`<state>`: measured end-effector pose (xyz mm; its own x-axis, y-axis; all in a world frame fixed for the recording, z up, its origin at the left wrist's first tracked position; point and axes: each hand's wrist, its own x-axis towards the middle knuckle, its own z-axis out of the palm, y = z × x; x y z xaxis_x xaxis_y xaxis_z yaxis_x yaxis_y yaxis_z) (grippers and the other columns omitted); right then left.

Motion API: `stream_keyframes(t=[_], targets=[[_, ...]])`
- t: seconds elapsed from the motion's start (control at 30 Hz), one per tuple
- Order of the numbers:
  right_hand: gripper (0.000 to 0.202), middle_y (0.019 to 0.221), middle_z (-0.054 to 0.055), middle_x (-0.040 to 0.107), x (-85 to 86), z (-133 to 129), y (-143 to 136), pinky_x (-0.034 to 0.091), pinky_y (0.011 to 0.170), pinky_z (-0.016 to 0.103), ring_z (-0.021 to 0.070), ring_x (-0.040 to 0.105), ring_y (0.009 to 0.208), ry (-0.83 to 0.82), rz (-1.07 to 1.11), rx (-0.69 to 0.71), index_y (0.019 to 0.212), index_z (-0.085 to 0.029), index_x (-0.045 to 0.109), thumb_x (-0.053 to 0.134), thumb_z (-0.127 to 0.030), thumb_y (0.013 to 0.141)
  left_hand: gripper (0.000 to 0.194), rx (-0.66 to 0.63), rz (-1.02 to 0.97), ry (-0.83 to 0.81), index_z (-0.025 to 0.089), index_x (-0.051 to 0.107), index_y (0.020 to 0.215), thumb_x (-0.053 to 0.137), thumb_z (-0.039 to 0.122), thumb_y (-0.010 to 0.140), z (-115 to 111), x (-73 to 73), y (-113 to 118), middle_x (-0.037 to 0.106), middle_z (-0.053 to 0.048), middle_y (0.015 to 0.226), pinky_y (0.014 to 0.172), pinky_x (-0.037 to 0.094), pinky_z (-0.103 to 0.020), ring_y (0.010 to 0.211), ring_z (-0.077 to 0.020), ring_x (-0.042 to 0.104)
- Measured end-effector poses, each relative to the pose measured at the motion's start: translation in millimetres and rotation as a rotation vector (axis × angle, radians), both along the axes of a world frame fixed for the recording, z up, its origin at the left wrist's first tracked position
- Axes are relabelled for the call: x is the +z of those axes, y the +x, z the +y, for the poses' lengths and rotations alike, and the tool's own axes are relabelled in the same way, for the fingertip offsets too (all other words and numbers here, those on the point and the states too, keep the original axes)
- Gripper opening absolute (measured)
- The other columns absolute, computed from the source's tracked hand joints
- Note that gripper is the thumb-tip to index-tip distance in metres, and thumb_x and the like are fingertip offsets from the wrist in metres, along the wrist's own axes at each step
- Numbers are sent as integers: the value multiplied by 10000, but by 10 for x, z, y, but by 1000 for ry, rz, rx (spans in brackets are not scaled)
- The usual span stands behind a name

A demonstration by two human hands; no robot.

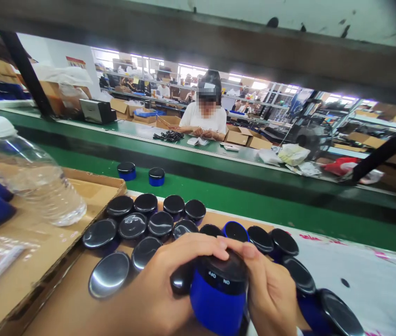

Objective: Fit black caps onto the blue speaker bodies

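A round blue housing with a black top (218,301), marked ON and OFF upside down on its rim, is held close to me near the bottom of the view. My left hand (163,280) wraps round its left side, thumb and fingers curled over the top. On the other side my right hand (267,284) grips it, with fingertips meeting the left ones on the black top. Its underside is out of view. Around the hands stand several similar black-topped blue units, among them one (109,274) at the left and one (339,310) at the right.
A water bottle (40,177) stands on a cardboard box (65,247) at left. Beyond runs a green belt (218,189) carrying two black-topped units (156,176). Across it a person (203,112) handles small items beside black cables (168,136). A beam (198,39) crosses overhead.
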<state>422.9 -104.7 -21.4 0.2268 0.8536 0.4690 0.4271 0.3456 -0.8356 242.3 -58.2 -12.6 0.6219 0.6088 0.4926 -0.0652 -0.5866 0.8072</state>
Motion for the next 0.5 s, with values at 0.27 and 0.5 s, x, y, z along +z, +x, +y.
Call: stream_keyframes(t=[0.27, 0.5], targets=[[414, 1295, 2, 654, -84, 11, -49, 519, 979, 266, 199, 620, 1193, -57, -73, 60, 1291, -257, 602, 501, -468, 948, 494, 269, 106, 755, 67, 540, 1250, 408, -99, 804, 70, -162, 61, 653, -144, 1265, 1153, 400, -335, 1374, -185, 429], [326, 831, -34, 775, 114, -52, 1, 536, 639, 184, 120, 709, 675, 59, -92, -83, 930, -308, 765, 445, -342, 982, 553, 145, -49, 454, 183, 532, 1246, 477, -93, 770, -13, -74, 54, 625, -75, 1318, 1132, 428, -289, 1299, -176, 527]])
